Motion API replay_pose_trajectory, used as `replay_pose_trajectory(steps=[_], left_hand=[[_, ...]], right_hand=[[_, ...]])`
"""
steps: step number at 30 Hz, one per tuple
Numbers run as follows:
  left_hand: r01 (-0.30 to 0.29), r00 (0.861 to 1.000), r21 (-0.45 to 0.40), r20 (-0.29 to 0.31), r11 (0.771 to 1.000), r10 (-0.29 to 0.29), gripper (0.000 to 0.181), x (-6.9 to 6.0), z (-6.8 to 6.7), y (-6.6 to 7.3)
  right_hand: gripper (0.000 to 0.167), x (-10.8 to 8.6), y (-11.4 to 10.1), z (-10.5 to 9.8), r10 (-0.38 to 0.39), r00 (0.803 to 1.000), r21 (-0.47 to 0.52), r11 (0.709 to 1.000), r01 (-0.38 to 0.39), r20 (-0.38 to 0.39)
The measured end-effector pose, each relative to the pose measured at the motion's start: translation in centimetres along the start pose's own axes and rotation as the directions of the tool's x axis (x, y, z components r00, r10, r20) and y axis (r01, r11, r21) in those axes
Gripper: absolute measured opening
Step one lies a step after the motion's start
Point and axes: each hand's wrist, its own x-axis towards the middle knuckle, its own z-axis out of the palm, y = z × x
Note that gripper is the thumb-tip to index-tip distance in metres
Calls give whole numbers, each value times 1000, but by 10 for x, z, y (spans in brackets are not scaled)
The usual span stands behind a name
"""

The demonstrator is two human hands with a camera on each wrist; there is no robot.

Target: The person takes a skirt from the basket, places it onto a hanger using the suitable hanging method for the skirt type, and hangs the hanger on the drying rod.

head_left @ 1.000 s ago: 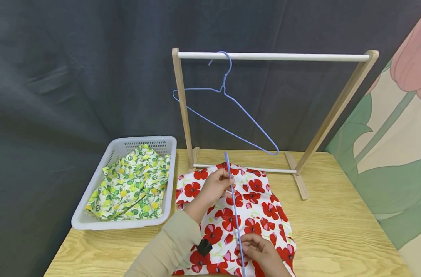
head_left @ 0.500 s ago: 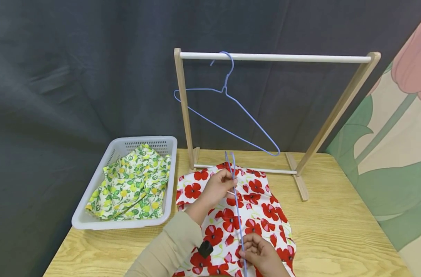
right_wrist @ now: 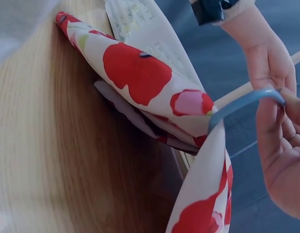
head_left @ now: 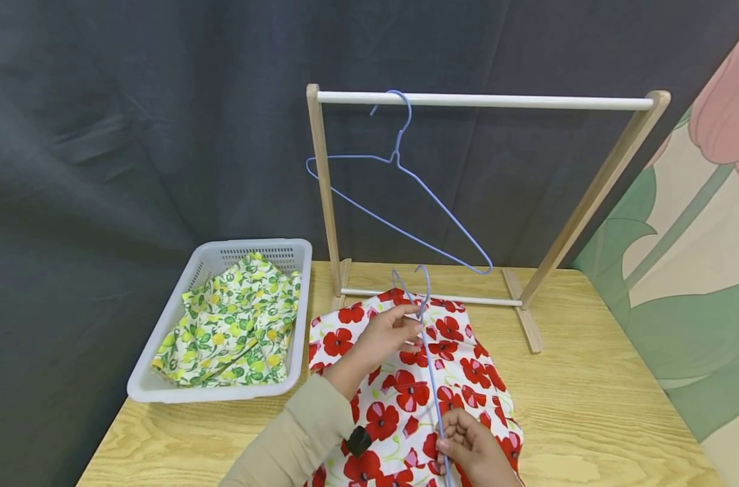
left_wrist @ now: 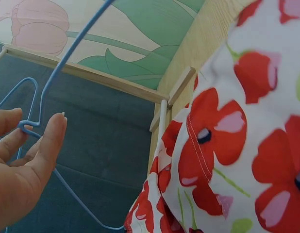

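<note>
In the head view my left hand (head_left: 393, 335) holds a blue wire hanger (head_left: 432, 379) just below its hook, between thumb and fingers. The left wrist view shows those fingers (left_wrist: 48, 145) around the twisted neck of the hanger (left_wrist: 52, 85). My right hand (head_left: 474, 448) pinches the hanger's near end. Under both hands a white garment with red poppies (head_left: 378, 419) lies spread on the table. In the right wrist view the hanger's bent corner (right_wrist: 242, 104) meets the poppy cloth (right_wrist: 135, 73), beside my right hand (right_wrist: 291, 160). How much of the hanger is inside the cloth is hidden.
A rack with wooden sides and a white top bar (head_left: 485, 101) stands at the back; a second blue hanger (head_left: 445, 211) hangs from it. At left, a white plastic basket (head_left: 139, 379) holds a lemon-print garment (head_left: 241, 325). Bare wooden table (head_left: 594, 406) extends at right.
Both hands have shifted slightly right with the hanger. The hanger has turned, so its hook, edge-on before, now shows its curve. The poppy cloth near the hands has moved a little right.
</note>
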Motion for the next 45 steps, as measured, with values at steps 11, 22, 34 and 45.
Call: replay_pose_trajectory(steps=[11, 22, 34, 45], left_hand=[[14, 1000, 57, -19, 998, -12, 33, -13, -13, -8], [-51, 994, 127, -85, 991, 62, 27, -36, -44, -12], [-40, 957, 269, -267, 962, 114, 22, -46, -88, -8], [34, 929, 317, -360, 948, 87, 23, -56, -111, -11]], right_hand=[[14, -11, 5, -17, -302, 943, 92, 952, 292, 137], [19, -19, 2, -31, -399, 912, 68, 917, 394, 95], [27, -29, -3, -43, -444, 890, 119, 894, 432, 102], [22, -39, -13, -59, -456, 888, 134, 884, 447, 48]])
